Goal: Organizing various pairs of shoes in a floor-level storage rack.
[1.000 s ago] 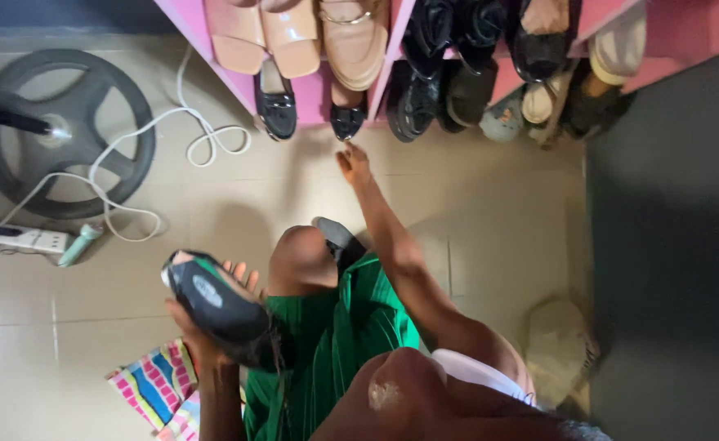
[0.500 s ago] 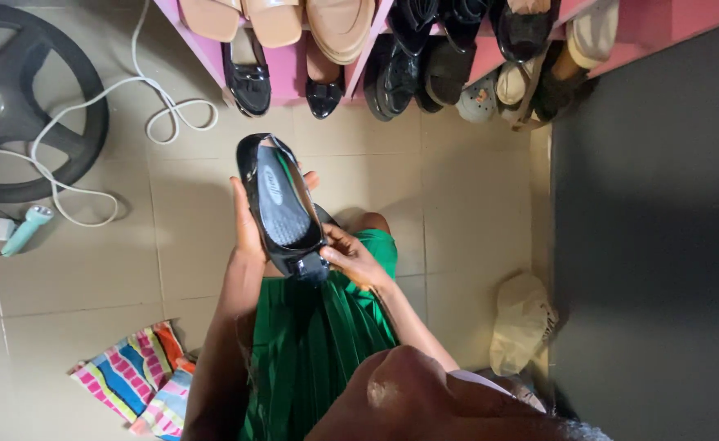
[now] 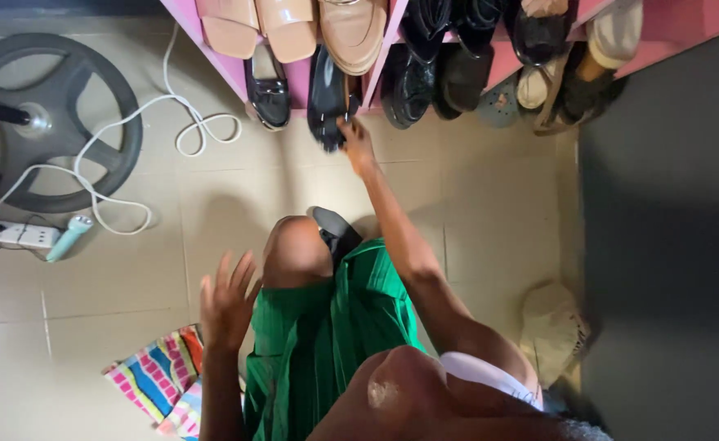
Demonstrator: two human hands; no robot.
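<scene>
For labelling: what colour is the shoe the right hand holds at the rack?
Black, glossy shoe in the right hand; head view.

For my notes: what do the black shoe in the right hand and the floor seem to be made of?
Black shoe, held by the right hand: probably patent or polished leather, possibly synthetic; it shines with bright highlights. Floor: likely glazed ceramic tile; pale squares with grout lines.

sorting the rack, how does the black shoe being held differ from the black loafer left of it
The held shoe is gripped at its heel by the right hand and half pulled out of the pink rack; the loafer sits untouched. The held shoe looks longer and plainer; the loafer shows a front strap. Both are glossy black.
</scene>
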